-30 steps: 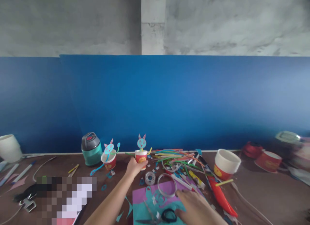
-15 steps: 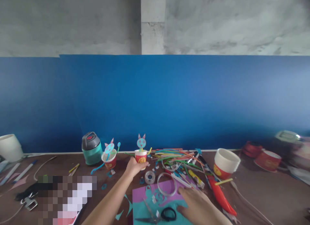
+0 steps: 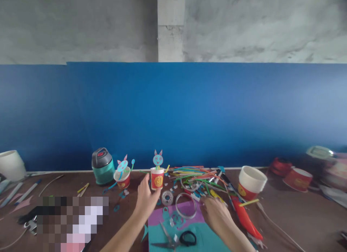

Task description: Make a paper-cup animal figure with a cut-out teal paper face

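Observation:
A red and white paper cup (image 3: 157,179) stands near the back edge, with a blue cat face (image 3: 158,159) rising from it. Just in front and to its left is my left hand (image 3: 146,195), fingers apart, holding nothing. My right hand (image 3: 214,210) is over the right edge of the purple and teal sheets (image 3: 208,234), fingers curled down near a white marker (image 3: 193,196); what they hold, if anything, is hidden. Scissors with black handles (image 3: 188,238) lie on the sheets, below a white tape ring (image 3: 185,205). A smaller clear tape roll (image 3: 167,198) is beside them.
A second cat cup (image 3: 123,180) and a teal jar (image 3: 103,168) stand at left. Coloured strips (image 3: 199,174) are heaped at the back. On the right are stacked white cups (image 3: 251,181), a red pouch (image 3: 246,219) and a red bowl (image 3: 298,179). A blue panel (image 3: 173,114) rises behind.
My left hand has let go of the cat-face cup and drawn back toward me. My right hand has moved slightly up and right, its fingers now curled by the marker.

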`<state>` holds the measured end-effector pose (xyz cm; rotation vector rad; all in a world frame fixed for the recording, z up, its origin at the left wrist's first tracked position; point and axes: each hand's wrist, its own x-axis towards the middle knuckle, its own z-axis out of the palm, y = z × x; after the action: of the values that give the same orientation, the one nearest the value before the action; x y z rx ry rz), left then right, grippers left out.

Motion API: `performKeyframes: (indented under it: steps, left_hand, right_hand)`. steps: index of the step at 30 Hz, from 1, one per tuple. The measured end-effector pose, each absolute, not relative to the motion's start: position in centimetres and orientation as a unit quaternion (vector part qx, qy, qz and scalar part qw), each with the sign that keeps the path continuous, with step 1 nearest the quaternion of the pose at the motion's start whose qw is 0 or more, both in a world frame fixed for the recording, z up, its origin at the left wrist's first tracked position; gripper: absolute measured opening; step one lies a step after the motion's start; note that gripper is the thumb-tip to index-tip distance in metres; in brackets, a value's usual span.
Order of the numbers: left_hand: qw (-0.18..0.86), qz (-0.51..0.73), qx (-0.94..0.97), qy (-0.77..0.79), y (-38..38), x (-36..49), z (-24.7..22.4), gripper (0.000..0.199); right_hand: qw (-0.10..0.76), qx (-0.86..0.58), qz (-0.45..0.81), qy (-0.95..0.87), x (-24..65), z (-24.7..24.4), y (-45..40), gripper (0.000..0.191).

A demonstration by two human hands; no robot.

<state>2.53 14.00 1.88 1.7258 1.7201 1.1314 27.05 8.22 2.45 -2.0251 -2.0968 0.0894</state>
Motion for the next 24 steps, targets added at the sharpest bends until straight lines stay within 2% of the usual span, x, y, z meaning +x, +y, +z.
performKeyframes:
  steps: [2, 4, 8, 10, 12, 15, 20, 24]
  left_hand:
    - [0.184, 0.426, 0.718, 0.518, 11.5, 3.3, 0.8, 0.047]
    - [0.152, 0.388, 0.798, 0.436, 9.2, 4.1, -0.9, 0.042]
    - [0.058, 0.282, 0.901, 0.326, 7.6, 5.0, -5.0, 0.053]
    - [-0.008, 0.275, 0.915, 0.296, 7.9, 5.1, -6.9, 0.06]
    - [-0.043, 0.281, 0.922, 0.263, 8.3, 5.2, -8.2, 0.057]
    - [-0.051, 0.289, 0.922, 0.253, 8.5, 5.3, -9.1, 0.046]
    - [-0.03, 0.255, 0.928, 0.272, 8.2, 5.5, -8.8, 0.053]
    - [0.024, 0.237, 0.928, 0.286, 7.9, 5.4, -8.2, 0.054]
  right_hand:
    - [0.087, -0.692, 0.02, -0.717, 26.6, 2.2, 8.3, 0.025]
    - [0.086, -0.694, 0.014, -0.714, 26.0, 1.9, 8.3, 0.027]
    - [0.12, -0.696, -0.016, -0.707, 25.4, 0.9, 8.3, 0.034]
    - [0.121, -0.709, -0.049, -0.693, 25.7, 0.5, 8.4, 0.038]
    - [0.113, -0.728, -0.069, -0.673, 26.3, 0.2, 8.6, 0.038]
    - [0.129, -0.735, -0.061, -0.663, 27.1, 0.3, 8.9, 0.034]
    - [0.206, -0.616, 0.05, -0.758, 25.9, 0.9, 8.7, 0.033]
    - [0.21, -0.521, 0.115, -0.819, 24.1, 0.7, 7.9, 0.038]
